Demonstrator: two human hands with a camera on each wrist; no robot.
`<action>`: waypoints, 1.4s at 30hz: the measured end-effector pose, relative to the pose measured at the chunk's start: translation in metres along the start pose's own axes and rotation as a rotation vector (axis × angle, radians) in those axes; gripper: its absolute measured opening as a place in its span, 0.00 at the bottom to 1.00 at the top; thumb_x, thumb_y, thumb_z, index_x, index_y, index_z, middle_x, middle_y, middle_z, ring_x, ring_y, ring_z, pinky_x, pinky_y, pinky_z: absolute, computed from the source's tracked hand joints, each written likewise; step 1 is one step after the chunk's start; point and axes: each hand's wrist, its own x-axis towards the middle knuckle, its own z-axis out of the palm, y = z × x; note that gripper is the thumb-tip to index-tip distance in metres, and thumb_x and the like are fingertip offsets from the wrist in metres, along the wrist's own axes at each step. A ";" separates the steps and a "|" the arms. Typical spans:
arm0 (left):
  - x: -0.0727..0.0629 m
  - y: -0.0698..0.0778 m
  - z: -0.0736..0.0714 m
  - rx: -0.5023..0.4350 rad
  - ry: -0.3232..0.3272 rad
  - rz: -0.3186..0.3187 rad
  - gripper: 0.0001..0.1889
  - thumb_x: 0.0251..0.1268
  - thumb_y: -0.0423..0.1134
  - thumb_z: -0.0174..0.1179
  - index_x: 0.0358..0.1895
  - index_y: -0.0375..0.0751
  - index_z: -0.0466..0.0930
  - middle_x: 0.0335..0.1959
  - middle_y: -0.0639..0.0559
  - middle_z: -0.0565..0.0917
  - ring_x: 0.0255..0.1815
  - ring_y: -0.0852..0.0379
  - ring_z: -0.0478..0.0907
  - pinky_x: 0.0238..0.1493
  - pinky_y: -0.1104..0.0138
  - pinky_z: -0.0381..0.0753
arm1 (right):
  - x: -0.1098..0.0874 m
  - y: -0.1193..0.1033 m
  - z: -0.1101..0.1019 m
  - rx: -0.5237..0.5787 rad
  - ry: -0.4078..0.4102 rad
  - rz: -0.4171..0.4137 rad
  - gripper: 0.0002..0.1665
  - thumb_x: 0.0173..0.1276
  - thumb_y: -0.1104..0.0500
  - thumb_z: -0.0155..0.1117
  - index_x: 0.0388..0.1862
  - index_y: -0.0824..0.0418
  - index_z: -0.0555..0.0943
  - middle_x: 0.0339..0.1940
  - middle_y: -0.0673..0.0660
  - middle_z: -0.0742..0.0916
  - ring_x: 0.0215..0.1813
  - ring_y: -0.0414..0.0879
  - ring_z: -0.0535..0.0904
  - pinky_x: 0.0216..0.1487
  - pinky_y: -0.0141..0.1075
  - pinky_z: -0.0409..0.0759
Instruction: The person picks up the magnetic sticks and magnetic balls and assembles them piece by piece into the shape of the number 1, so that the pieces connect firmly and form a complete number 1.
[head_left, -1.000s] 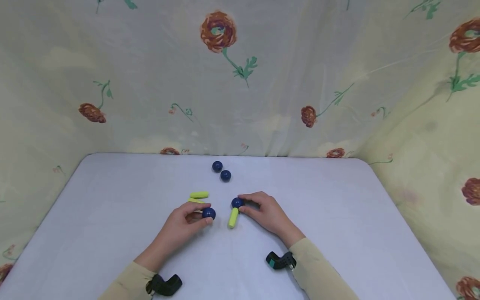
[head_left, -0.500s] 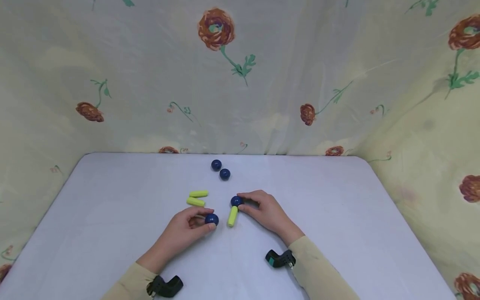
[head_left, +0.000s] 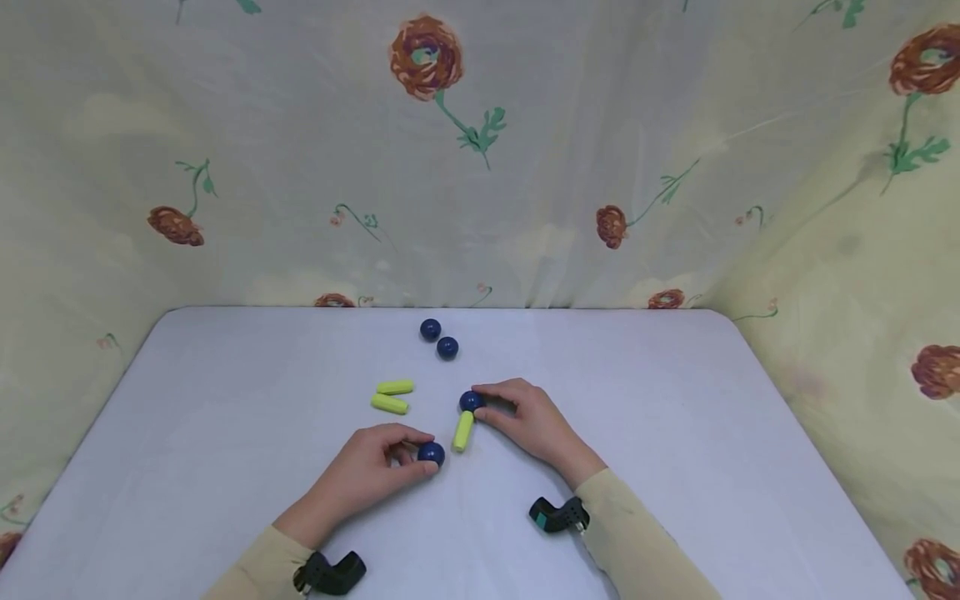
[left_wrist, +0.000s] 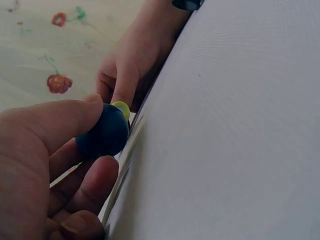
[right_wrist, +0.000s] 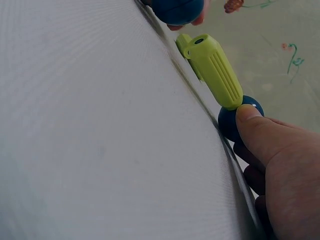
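Between thumb and fingers, my left hand (head_left: 367, 471) pinches a dark blue ball (head_left: 431, 453), just above or on the tabletop; I cannot tell which. My right hand (head_left: 528, 421) grips a second blue ball (head_left: 471, 402) farther back. A yellow-green ridged stick (head_left: 462, 432) meets that ball at one end and points toward the front. In the right wrist view the near end of the stick (right_wrist: 215, 72) shows a small hole and stands apart from the left hand's ball (right_wrist: 177, 10). Part of each held ball is hidden by fingers.
Two more yellow-green sticks, one upper (head_left: 395, 387) and one lower (head_left: 390, 404), lie left of centre. Behind them sit two loose blue balls, one farther (head_left: 431, 330) and one nearer (head_left: 447, 348). A flowered cloth (head_left: 525, 208) hangs around the white table (head_left: 675, 400).
My left hand has drawn its ball toward the front and slightly right, uncovering the lower loose stick. The right hand keeps its hold and has hardly moved.
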 end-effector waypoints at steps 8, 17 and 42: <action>-0.001 0.000 0.002 0.057 -0.052 0.059 0.19 0.56 0.57 0.71 0.49 0.56 0.86 0.30 0.67 0.80 0.28 0.65 0.75 0.30 0.67 0.75 | 0.000 -0.001 -0.001 0.004 -0.002 0.001 0.24 0.68 0.40 0.64 0.61 0.41 0.81 0.54 0.39 0.84 0.59 0.36 0.77 0.60 0.40 0.74; -0.001 0.004 0.001 0.084 -0.046 0.076 0.18 0.55 0.57 0.72 0.48 0.59 0.85 0.30 0.69 0.80 0.27 0.66 0.75 0.29 0.68 0.74 | 0.002 -0.003 -0.001 0.015 -0.005 -0.001 0.24 0.69 0.40 0.64 0.62 0.43 0.81 0.55 0.39 0.84 0.59 0.37 0.76 0.61 0.41 0.73; -0.001 0.012 0.015 0.158 0.025 0.098 0.19 0.57 0.61 0.68 0.49 0.61 0.85 0.26 0.71 0.78 0.24 0.68 0.72 0.26 0.69 0.72 | 0.002 -0.001 0.001 0.010 0.017 -0.016 0.23 0.67 0.42 0.67 0.60 0.43 0.82 0.53 0.39 0.84 0.57 0.36 0.77 0.59 0.41 0.75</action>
